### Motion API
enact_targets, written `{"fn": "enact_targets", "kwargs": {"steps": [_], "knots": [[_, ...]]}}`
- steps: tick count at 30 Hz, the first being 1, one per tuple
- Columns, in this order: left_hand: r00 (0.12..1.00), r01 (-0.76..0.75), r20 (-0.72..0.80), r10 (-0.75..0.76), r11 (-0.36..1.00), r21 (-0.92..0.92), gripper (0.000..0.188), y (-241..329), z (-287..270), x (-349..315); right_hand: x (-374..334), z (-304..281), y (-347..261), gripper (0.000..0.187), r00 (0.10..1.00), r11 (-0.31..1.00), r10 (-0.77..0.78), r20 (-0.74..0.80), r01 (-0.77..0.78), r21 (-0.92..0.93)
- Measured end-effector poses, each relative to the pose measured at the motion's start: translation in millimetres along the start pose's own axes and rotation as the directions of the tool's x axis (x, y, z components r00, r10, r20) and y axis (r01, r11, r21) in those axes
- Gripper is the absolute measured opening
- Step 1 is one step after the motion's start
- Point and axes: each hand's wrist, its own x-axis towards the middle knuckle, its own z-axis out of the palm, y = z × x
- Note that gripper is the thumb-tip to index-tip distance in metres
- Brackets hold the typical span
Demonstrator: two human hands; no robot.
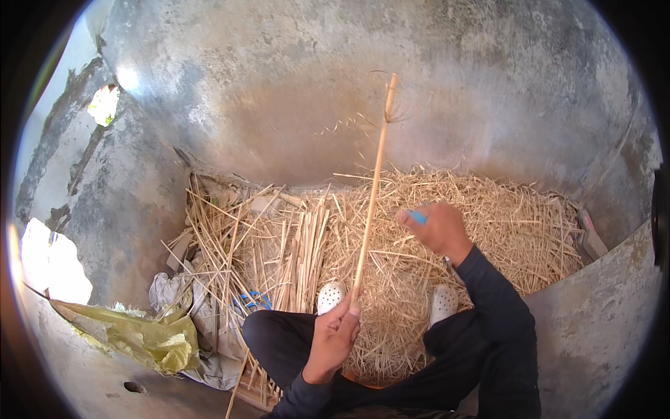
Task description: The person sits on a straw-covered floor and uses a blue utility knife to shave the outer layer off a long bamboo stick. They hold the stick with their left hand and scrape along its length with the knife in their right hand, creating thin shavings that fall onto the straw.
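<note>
My left hand [331, 343] is closed round the lower end of a long, pale bamboo stick [374, 199]. The stick slants up and away from me, with a few thin curled fibres near its far tip. To the right of it, my right hand [445, 230] is closed on a small tool with a blue handle [418, 217]. Most of that tool is hidden by the fingers, so its kind cannot be made out. The right hand is apart from the stick, above a thick heap of shavings [513, 230].
Split bamboo strips [307, 255] lie to the left of my shoes [331, 297]. Beyond them are crumpled grey cloth [169, 293] and a yellowish plastic sheet [150, 342]. A concrete wall [335, 42] stands across the far side, with bright holes at the left.
</note>
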Motion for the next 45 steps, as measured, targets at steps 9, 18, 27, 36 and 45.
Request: {"fn": "enact_targets", "kwargs": {"steps": [9, 18, 27, 36, 45], "knots": [[0.908, -0.331, 0.024, 0.418, 0.680, 0.654, 0.036, -10, -9, 0, -10, 14, -26, 0.069, 0.974, 0.968, -0.202, -0.103, 0.182, -0.174], [0.882, -0.315, 0.076, 0.465, 0.462, 0.829, 0.040, -1, -17, -11, -16, 24, -35, 0.072, 0.891, 0.906, -0.419, -0.174, 0.397, -0.148], [0.912, -0.313, 0.128, 0.389, 0.463, 0.829, 0.039, 4, -19, -25, 22, 27, 22, 0.078, 0.948, 0.939, -0.212, -0.239, 0.130, -0.318], [0.930, -0.323, 0.166, 0.327, 0.519, 0.791, 0.038, -17, -23, -51, 43, 15, 100, 0.082, 0.928, 0.924, -0.103, -0.359, -0.045, -0.380], [0.999, -0.040, 0.026, 0.035, 0.960, 0.278, 0.034, -37, -31, -22, 30, 14, 42, 0.080, 0.976, 0.970, 0.204, -0.081, -0.213, -0.114]]}}
